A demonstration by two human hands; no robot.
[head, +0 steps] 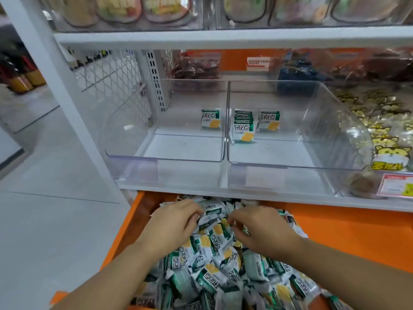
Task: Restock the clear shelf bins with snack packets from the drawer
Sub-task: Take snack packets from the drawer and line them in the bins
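Observation:
An open orange drawer (348, 231) below the shelf is heaped with green-and-white snack packets (214, 262). Both hands are palm down in the heap near the shelf edge. My left hand (172, 222) has its fingers curled into the packets, and my right hand (261, 229) does the same just to its right. Whether either hand grips a packet is hidden. Above stand two clear shelf bins side by side. The left bin (165, 159) holds one packet (210, 118) at its back right. The right bin (295, 164) holds three packets (244, 127) at its back left.
A bin of yellow cartoon-print packets (388, 142) stands right of the clear bins, with a price tag (396, 184) at its front. Dark snack bags (196, 66) sit behind the bins. Another shelf with filled bins (125, 10) is overhead. White floor (44, 175) lies left.

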